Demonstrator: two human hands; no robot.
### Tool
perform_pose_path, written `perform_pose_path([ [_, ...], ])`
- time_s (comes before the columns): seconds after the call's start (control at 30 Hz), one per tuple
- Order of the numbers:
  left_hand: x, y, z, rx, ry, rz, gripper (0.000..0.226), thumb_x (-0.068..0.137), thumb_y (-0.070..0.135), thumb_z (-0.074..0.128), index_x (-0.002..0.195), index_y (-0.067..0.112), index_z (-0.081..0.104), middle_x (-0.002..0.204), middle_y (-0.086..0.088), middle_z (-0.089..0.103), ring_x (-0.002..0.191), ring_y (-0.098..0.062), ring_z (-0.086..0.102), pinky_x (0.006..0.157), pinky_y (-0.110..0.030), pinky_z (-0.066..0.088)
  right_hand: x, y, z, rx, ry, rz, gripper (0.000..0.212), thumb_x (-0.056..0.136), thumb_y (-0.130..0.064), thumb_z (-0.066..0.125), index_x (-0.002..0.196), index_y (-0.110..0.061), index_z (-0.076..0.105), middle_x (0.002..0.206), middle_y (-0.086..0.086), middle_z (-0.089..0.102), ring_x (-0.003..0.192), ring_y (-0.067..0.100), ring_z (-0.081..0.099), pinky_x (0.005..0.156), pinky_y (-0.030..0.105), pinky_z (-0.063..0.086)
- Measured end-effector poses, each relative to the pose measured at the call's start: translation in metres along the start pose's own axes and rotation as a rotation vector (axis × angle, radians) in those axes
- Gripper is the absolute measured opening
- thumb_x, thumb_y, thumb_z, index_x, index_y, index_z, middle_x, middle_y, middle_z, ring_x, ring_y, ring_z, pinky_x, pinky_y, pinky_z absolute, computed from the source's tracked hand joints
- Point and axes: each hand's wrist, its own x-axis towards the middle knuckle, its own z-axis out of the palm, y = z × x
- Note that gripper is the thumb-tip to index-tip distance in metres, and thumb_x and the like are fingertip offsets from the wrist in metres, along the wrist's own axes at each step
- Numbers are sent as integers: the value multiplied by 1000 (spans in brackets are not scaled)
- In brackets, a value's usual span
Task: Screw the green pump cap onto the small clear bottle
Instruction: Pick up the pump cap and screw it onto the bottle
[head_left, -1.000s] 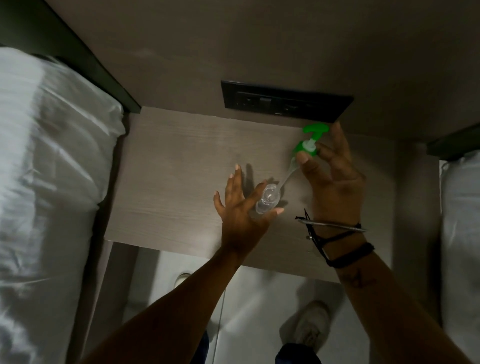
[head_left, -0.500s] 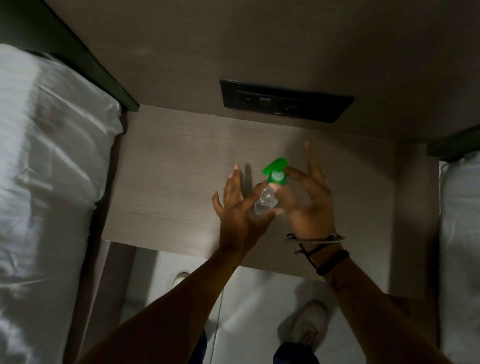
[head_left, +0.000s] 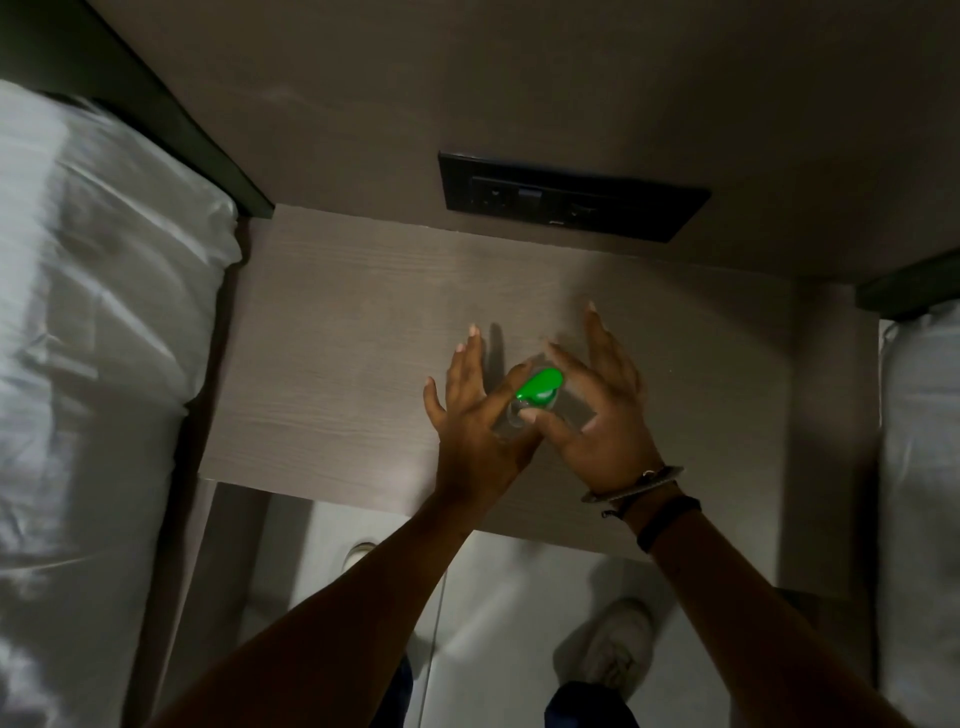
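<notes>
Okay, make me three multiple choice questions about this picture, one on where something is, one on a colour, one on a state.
1. Where is the black outlet panel?
A on the wall above the nightstand
B on the floor
C on the bed

2. What colour is the pump cap?
A red
B green
C blue

3. How is the cap now?
A lying alone on the nightstand
B sitting atop the clear bottle, between the left hand and the right hand
C on the floor

Answers: A, panel is mounted behind the tabletop; B, bright green; B, fingers of both hands surround it.

Wood-grain nightstand (head_left: 332, 332) centre; black outlet panel (head_left: 571, 200) on far wall; white bedding left (head_left: 88, 364) and right (head_left: 919, 467); white sneakers (head_left: 618, 644) on near floor.
</notes>
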Motion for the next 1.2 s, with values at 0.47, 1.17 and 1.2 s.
perform_pose_path([
  [0.47, -3, -3, 6, -1, -20, -42, 57, 79, 59, 60, 121, 21, 64, 160, -15, 20, 148, -32, 17, 113, -67, 9, 0, 0, 9, 151, 59, 51, 47, 72, -35, 76, 115, -25, 63, 152, 11, 36, 141, 33, 28, 108, 65, 29],
  [1.17, -2, -5, 9, -49, -23, -6, 56, 78, 54, 64, 128, 29, 57, 160, -6, 14, 148, -30, 15, 114, -62, 7, 5, -2, 8, 154, 107, 51, 41, 61, -34, 85, 94, -15, 69, 133, 8, 55, 123, 26, 47, 100, 56, 43],
  [1.2, -1, -4, 9, -49, -26, -3, 56, 78, 54, 64, 128, 29, 57, 160, -7, 15, 148, -31, 16, 114, -62, 8, 5, -3, 9, 134, 153, 72, 43, 56, -36, 88, 88, -15, 68, 126, 8, 58, 117, 28, 51, 95, 57, 45],
])
